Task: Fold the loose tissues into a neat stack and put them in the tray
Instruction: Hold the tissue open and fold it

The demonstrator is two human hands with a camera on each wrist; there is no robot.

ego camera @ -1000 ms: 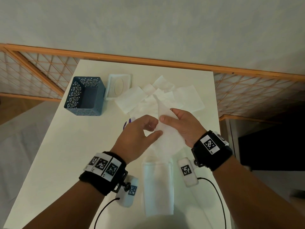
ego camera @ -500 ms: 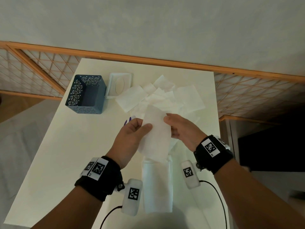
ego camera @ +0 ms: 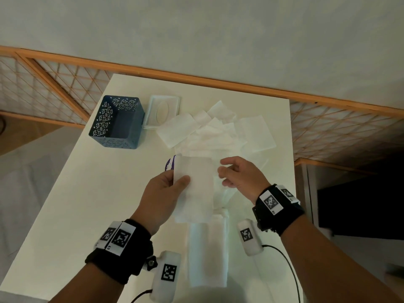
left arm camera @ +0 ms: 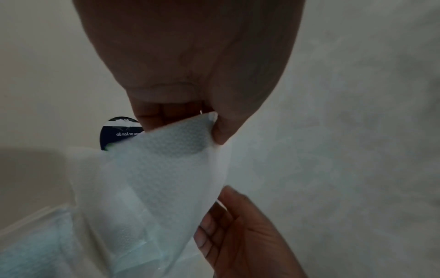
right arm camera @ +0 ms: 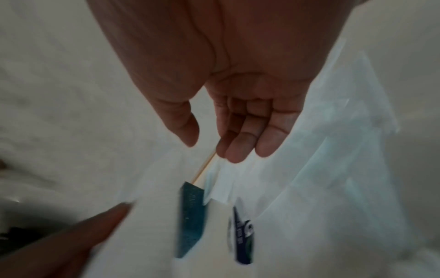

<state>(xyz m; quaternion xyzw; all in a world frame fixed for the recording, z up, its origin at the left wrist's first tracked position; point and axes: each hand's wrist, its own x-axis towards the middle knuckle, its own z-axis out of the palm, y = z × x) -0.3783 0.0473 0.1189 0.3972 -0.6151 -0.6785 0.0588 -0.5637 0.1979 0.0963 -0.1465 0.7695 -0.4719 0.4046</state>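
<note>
Tissue folded and held over the stack, tray not yet used

Tissue, white, embossed, folded to a narrow rectangle: pinched at its left edge by the left hand, thumb on top, fingers beneath. One-sided grip leaves the sheet hanging flat, likely so it can be laid down without creasing. It hangs just above the far end of the pile of folded white tissues lying on the white tabletop between the wrists; placement there looks like the step in hand.

Right hand: just beside the sheet's right edge, fingers loosely curled, holding nothing; wrist view shows thumb and fingers apart.

Loose white tissues lie overlapping beyond the hands, many unfolded. Dark blue perforated metal tray stands at far left, apparently empty, so the task seems early. White plastic lid with an oval slot lies just beside the tray.
</note>
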